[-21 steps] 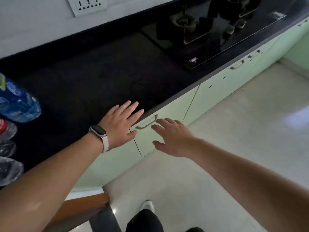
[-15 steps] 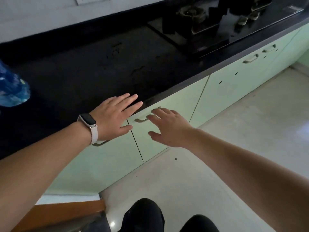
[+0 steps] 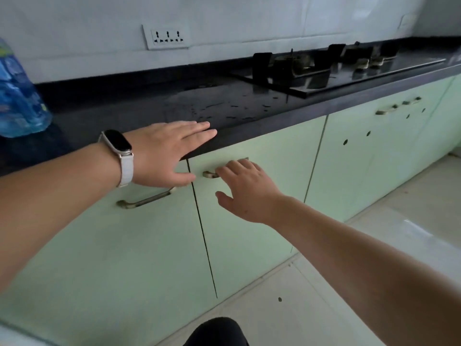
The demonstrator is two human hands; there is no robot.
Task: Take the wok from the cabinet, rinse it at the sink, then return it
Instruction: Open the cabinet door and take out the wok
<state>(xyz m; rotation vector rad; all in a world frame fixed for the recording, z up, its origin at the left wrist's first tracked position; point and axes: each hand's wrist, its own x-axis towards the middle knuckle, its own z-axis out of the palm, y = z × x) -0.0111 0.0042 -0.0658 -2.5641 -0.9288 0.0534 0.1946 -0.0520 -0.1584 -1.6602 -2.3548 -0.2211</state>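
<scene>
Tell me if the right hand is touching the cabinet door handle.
Cannot tell. In the head view the fingers of the right hand cover the middle of the handle, hiding any contact or gap.

A pale wall (image 3: 249, 18) with a white socket strip (image 3: 166, 37) rose behind the black bench (image 3: 124, 106), which was spotted with water drops. A black gas hob (image 3: 336, 81) sat on it to the right. Pale green cabinet doors (image 3: 361, 171) ran below, above a light tiled floor (image 3: 424, 208).

the stove (image 3: 291, 68) sits on the counter (image 3: 124, 113), well right of the bottle (image 3: 20, 101). cabinet doors (image 3: 237, 245) lie below the counter.
</scene>
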